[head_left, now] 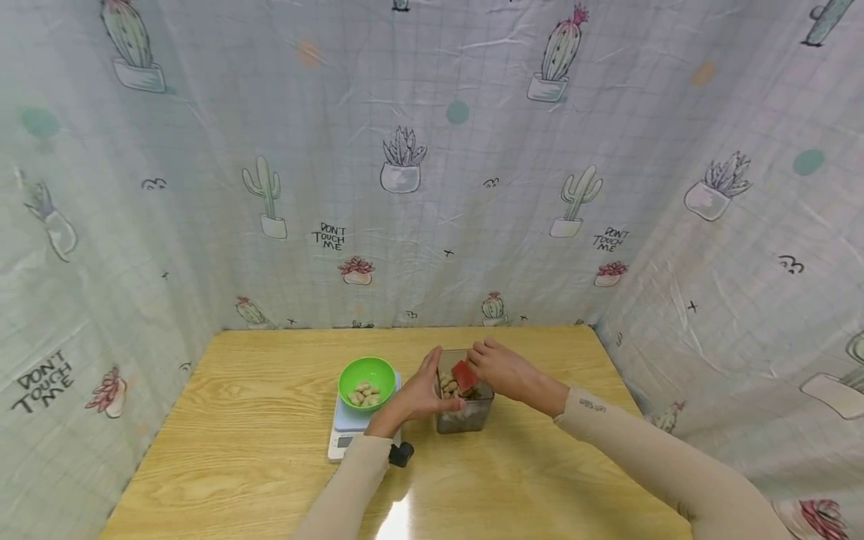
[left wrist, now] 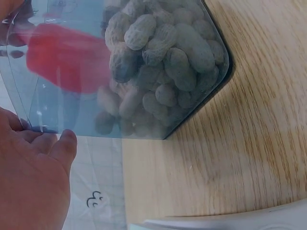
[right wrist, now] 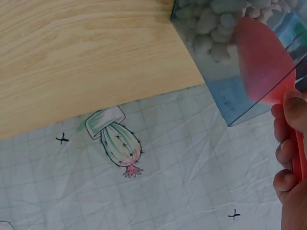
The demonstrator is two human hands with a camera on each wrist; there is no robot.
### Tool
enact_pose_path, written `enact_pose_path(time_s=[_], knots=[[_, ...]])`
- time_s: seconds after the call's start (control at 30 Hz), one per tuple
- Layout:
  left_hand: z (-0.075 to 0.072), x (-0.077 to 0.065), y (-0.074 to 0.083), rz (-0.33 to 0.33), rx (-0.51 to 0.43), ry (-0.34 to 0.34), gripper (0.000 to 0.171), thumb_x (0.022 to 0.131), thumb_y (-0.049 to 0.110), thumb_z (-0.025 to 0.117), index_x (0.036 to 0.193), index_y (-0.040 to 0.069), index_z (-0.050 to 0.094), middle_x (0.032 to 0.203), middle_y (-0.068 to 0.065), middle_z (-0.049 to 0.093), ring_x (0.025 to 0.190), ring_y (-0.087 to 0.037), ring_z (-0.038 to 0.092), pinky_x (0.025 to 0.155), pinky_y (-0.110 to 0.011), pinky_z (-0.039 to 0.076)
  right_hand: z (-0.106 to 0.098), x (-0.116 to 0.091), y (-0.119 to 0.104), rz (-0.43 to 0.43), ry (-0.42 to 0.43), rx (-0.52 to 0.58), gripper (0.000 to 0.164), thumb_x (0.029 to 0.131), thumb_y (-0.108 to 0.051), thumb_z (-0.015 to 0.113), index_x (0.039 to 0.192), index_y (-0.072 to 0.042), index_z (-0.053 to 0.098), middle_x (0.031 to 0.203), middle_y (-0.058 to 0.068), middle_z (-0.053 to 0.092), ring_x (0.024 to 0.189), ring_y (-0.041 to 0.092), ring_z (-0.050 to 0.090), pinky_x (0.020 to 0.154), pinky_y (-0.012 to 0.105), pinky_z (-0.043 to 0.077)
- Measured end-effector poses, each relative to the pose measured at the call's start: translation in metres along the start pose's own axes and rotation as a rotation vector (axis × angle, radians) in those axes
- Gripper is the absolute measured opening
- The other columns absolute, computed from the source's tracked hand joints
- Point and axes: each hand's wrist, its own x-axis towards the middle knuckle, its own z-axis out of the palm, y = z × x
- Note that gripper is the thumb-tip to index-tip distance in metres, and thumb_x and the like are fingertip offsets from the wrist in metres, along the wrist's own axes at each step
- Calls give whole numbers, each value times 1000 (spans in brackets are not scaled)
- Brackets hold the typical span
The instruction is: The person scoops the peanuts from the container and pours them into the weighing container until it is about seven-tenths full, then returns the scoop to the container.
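Observation:
A clear, smoky-tinted square container stands on the table, with peanuts in its lower part. My left hand holds the container by its upper sides, fingers on the far left and thumb across the near side. In my right hand is the handle of a red scoop, gripped at the container's rim. The scoop's blade dips inside, by the peanuts. Left of the container, a green bowl with several peanuts sits on a kitchen scale.
The wooden table reaches back to a cactus-print curtain, which also hangs along both sides. My left forearm passes over the scale's right edge. A black device sits at my left wrist.

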Motion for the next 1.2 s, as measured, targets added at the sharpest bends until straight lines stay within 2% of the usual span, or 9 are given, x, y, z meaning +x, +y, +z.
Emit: enact_pose_path(time_s=[0.17,0.3,0.53,0.7,0.9,1.03,1.2], knots=[[0,-1,0,-4,-13,3,125,73,67,74,160,22,-2,167,-9,1,149,-37,24,111,-54,37,-4,-1,0,6,1,31,30,89,-23,73,117,-14,69,114,0,65,105,18,59,93,33,48],[3,2,-2,-11,-6,-13,122,75,65,74,159,27,-5,167,-8,0,149,-36,24,112,-53,37,-4,-1,2,30,-20,14,29,90,-21,72,117,-11,70,114,3,64,105,20,58,93,34,49],[0,4,-4,-8,-8,9,122,74,63,76,160,27,-3,167,-6,3,148,-35,27,111,-53,39,-2,7,6,-32,-31,-66,31,91,-23,71,120,-15,69,117,1,66,108,19,57,97,34,47],[0,4,-5,-21,-9,-5,122,74,65,76,159,29,-3,167,-5,2,148,-35,29,110,-52,40,-1,7,4,-38,-63,-21,33,92,-23,70,123,-14,67,118,1,66,106,19,58,96,35,47],[5,4,-4,-12,-4,15,118,75,60,76,159,29,0,167,-5,4,147,-35,30,109,-53,41,0,3,2,-5,-40,34,30,92,-22,70,120,-12,69,114,2,66,105,19,59,95,34,48],[3,5,-4,-9,-16,8,118,75,61,76,159,29,0,167,-5,4,147,-36,30,108,-53,41,-2,8,4,4,-55,-2,27,90,-21,72,117,-15,71,112,0,67,104,18,60,94,34,48],[1,5,-5,-5,-13,3,121,73,68,75,159,30,0,167,-4,3,147,-35,30,109,-52,41,-3,18,4,-29,-47,-16,23,91,-21,71,112,-15,72,111,1,67,103,18,60,93,33,48]])
